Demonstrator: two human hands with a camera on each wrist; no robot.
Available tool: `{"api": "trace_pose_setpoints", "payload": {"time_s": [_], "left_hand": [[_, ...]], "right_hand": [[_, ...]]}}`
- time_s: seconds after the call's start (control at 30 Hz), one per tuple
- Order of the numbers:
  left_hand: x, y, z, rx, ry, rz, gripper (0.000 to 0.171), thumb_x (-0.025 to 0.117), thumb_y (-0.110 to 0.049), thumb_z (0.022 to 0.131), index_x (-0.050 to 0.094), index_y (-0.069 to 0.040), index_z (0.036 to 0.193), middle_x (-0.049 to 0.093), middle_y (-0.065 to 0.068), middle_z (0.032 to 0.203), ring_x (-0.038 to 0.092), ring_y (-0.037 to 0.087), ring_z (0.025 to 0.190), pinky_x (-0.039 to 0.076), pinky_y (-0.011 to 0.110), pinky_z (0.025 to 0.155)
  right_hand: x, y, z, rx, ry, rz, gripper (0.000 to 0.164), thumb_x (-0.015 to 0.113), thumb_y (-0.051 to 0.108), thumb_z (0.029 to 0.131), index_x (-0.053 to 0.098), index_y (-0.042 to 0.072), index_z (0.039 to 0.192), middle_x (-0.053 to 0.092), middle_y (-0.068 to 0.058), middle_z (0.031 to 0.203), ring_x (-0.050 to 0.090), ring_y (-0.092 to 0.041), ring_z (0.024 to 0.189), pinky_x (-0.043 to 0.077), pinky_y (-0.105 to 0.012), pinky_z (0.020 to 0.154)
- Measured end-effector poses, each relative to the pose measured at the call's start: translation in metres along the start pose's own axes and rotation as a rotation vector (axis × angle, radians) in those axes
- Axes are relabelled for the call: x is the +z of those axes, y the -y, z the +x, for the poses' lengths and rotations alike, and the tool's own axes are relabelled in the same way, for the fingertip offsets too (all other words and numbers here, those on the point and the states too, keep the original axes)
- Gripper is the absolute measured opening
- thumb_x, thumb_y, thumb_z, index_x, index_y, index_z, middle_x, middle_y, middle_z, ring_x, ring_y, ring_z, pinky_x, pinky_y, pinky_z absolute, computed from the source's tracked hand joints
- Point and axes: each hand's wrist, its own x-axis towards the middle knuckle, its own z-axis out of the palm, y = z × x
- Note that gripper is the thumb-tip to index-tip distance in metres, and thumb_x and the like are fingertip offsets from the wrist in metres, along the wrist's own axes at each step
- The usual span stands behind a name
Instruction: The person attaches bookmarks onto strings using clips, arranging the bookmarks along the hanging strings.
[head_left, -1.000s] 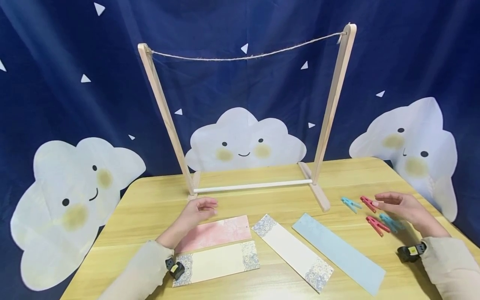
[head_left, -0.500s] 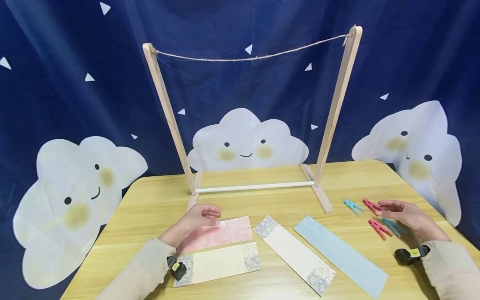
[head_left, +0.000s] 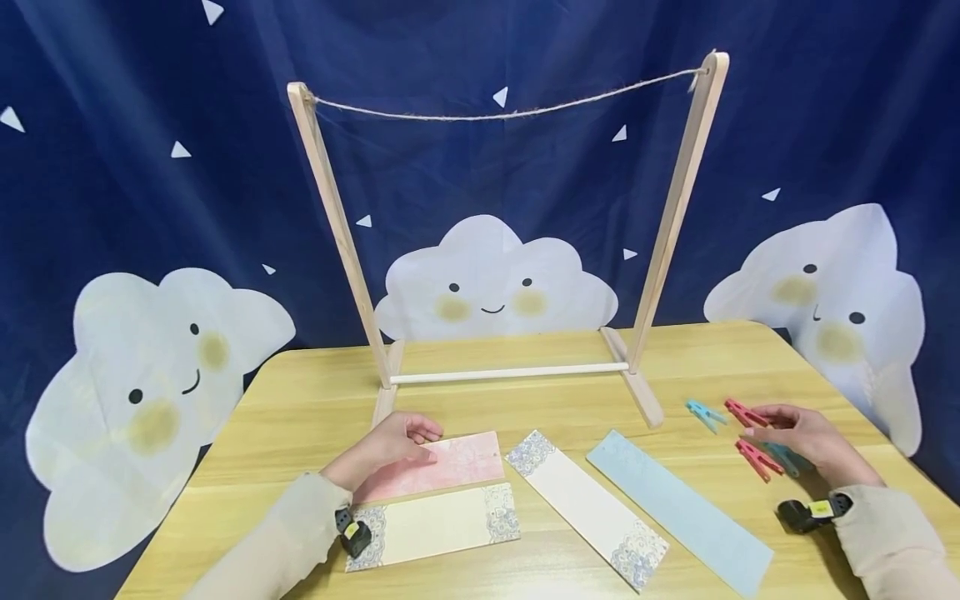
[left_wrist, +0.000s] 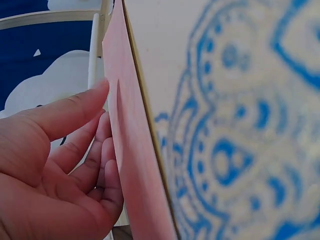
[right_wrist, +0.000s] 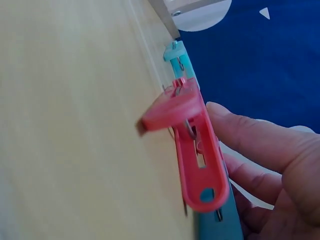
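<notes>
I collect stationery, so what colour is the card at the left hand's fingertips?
The card is pink with paler patches; the head view shows it best.

The pink card (head_left: 468, 460) has a paler mottled pattern; the pale blue card (head_left: 678, 512) is nearly plain. The cream card (head_left: 435, 521) and the white card (head_left: 587, 504) each carry blue lace-style ornament (head_left: 502, 512) at both ends. There are two red pegs (head_left: 757, 460) and two turquoise pegs (head_left: 706, 414). The desk (head_left: 300, 408) shows yellow wood grain. The stand (head_left: 340, 223) is pale wood with a white rod (head_left: 510, 373) and a beige cord (head_left: 465, 118). The backdrop (head_left: 480, 167) is navy, printed with white triangles (head_left: 501, 97) and white clouds (head_left: 487, 254) with black eyes (head_left: 454, 287) and yellow cheeks (head_left: 453, 310). Both sleeves (head_left: 281, 533) are beige.
</notes>
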Motion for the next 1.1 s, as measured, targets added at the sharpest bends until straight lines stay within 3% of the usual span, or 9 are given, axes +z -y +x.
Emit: {"api": "trace_pose_setpoints", "payload": {"time_s": [0.23,0.47,0.77,0.93,1.1], "left_hand": [[-0.003,-0.001,0.000,0.003,-0.002,0.064,0.034,0.072,0.011,0.069,0.064,0.008,0.101,0.064,0.012,0.093,0.055,0.019,0.086,0.046,0.026,0.077],[-0.003,-0.001,-0.004,-0.002,-0.004,0.069,0.033,0.071,0.014,0.068,0.064,0.007,0.099,0.064,0.009,0.091,0.053,0.017,0.083,0.045,0.022,0.073],[-0.006,0.001,-0.001,0.108,0.047,0.130,0.032,0.070,0.013,0.069,0.065,0.008,0.101,0.063,0.013,0.090,0.053,0.017,0.082,0.045,0.022,0.072],[-0.003,0.003,0.000,0.117,0.038,0.155,0.031,0.068,0.012,0.070,0.066,0.005,0.100,0.063,0.009,0.090,0.052,0.015,0.081,0.045,0.022,0.073],[-0.004,0.003,-0.002,0.100,0.015,0.157,0.032,0.066,0.013,0.071,0.066,0.003,0.101,0.063,0.006,0.093,0.051,0.015,0.082,0.044,0.022,0.072]], "right_hand": [[0.002,0.005,0.003,-0.012,-0.035,-0.027,0.061,0.073,0.030,0.082,0.051,-0.012,0.120,0.061,0.001,0.093,0.052,-0.006,0.076,0.045,-0.022,0.065],[0.001,0.005,0.005,-0.013,-0.066,-0.093,0.058,0.072,0.032,0.083,0.053,-0.013,0.115,0.061,-0.005,0.094,0.050,-0.007,0.075,0.044,-0.023,0.063],[-0.005,0.004,0.002,0.004,-0.064,-0.075,0.052,0.066,0.034,0.088,0.056,-0.011,0.111,0.064,-0.002,0.091,0.053,-0.006,0.073,0.044,-0.025,0.062],[-0.010,0.000,-0.001,0.049,-0.063,-0.053,0.057,0.063,0.039,0.089,0.056,-0.012,0.114,0.063,0.003,0.091,0.052,-0.003,0.074,0.044,-0.025,0.064],[-0.009,0.000,-0.002,0.043,-0.084,0.026,0.059,0.062,0.039,0.090,0.054,-0.013,0.118,0.059,0.017,0.088,0.051,0.004,0.076,0.045,-0.022,0.064]]}}
